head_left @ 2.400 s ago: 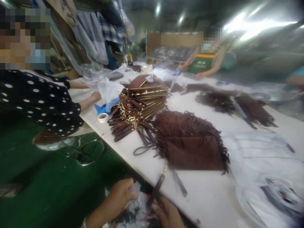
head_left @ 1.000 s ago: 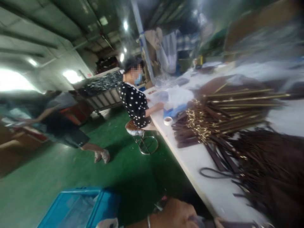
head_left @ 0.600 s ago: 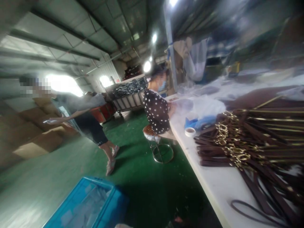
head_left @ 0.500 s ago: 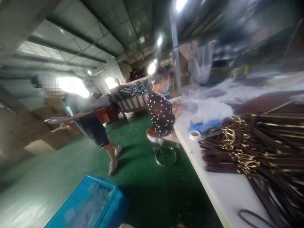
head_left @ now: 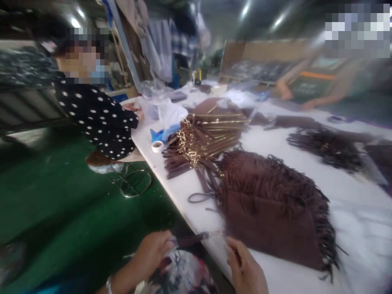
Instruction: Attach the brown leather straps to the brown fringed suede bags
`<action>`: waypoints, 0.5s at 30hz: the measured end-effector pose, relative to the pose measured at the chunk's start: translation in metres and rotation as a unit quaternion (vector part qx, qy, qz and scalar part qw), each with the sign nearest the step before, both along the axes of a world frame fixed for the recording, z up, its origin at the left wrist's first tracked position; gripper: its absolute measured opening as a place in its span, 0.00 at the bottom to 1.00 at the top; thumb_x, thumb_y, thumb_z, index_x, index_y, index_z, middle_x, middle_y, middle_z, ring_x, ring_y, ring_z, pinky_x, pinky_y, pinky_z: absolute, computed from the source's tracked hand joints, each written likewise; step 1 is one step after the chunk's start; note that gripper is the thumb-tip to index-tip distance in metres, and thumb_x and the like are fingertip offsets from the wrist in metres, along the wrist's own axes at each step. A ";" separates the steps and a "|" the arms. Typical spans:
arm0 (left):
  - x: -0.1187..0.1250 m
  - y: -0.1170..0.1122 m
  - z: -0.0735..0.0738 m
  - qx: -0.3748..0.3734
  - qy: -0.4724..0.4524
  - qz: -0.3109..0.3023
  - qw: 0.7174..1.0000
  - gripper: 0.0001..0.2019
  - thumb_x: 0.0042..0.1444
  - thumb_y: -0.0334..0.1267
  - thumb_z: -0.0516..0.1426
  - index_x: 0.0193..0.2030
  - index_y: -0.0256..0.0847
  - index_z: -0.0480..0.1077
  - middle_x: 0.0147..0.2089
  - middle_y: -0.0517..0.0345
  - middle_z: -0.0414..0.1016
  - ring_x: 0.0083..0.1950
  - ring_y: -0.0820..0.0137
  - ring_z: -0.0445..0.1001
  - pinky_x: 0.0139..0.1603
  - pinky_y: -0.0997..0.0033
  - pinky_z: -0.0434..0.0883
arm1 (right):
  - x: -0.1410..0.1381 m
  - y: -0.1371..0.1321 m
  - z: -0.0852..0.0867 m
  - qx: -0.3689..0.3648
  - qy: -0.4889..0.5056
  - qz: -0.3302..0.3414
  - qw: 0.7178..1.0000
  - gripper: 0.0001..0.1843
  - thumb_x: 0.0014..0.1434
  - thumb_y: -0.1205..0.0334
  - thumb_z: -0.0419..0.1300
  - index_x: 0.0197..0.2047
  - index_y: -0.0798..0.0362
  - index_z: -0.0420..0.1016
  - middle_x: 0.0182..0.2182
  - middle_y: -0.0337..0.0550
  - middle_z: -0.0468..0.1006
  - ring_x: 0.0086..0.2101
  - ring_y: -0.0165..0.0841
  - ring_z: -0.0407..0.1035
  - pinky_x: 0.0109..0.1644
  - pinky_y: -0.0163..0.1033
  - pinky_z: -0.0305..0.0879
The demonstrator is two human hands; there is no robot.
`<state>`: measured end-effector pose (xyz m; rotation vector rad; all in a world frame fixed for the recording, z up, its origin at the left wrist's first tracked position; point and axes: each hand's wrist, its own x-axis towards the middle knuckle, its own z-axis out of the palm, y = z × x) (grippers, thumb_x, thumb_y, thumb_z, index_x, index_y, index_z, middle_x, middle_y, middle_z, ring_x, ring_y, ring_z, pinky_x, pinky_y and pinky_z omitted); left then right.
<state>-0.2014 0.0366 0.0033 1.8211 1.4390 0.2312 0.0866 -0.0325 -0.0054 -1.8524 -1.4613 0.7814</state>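
Observation:
A short dark brown strap (head_left: 191,240) with a shiny metal end is stretched between my two hands, at the table's near edge. My left hand (head_left: 154,251) is closed round one end of it. With fingers curled, my right hand (head_left: 246,267) pinches the strap's metal end; blur hides the exact grip. Just beyond my right hand lies a stack of brown fringed bags (head_left: 269,220), flat on the white table (head_left: 211,210). Farther back is a heap of brown straps with gold clasps (head_left: 192,153), and one strap loop hangs toward me.
A white tape roll (head_left: 157,147) and blue plastic (head_left: 168,132) sit by the table's left edge. A person in a dotted top (head_left: 98,114) sits there on a stool (head_left: 134,183). Another person's arms (head_left: 324,100) work across the table. Dark straps (head_left: 327,149) lie at right.
My view has swung right and down toward the table. Both hands and the strap between them have come into sight; the standing person and most of the blue crate have left it.

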 end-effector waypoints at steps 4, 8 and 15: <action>-0.004 0.000 -0.003 -0.035 0.003 -0.006 0.999 0.11 0.60 0.41 0.49 0.31 0.41 0.69 0.27 0.64 0.71 0.31 0.70 0.71 0.32 0.75 0.57 | -0.006 0.020 0.008 0.035 -0.133 0.036 0.990 0.20 0.66 0.64 0.43 0.56 0.51 0.69 0.48 0.49 0.76 0.45 0.38 0.74 0.48 0.39 0.70; 0.016 -0.003 -0.006 -0.057 -0.033 -0.003 0.998 0.11 0.58 0.42 0.51 0.32 0.39 0.70 0.28 0.63 0.71 0.31 0.69 0.70 0.32 0.75 0.57 | -0.018 0.033 0.009 -0.014 -0.220 0.064 0.973 0.20 0.66 0.69 0.43 0.52 0.52 0.72 0.42 0.50 0.76 0.37 0.37 0.76 0.39 0.37 0.70; 0.031 -0.005 -0.014 -0.082 -0.049 -0.006 0.995 0.15 0.56 0.50 0.52 0.32 0.40 0.72 0.30 0.60 0.74 0.34 0.66 0.70 0.36 0.73 0.62 | -0.015 0.031 0.010 -0.032 -0.240 0.076 0.967 0.20 0.67 0.67 0.47 0.59 0.47 0.65 0.42 0.45 0.74 0.32 0.33 0.75 0.33 0.34 0.67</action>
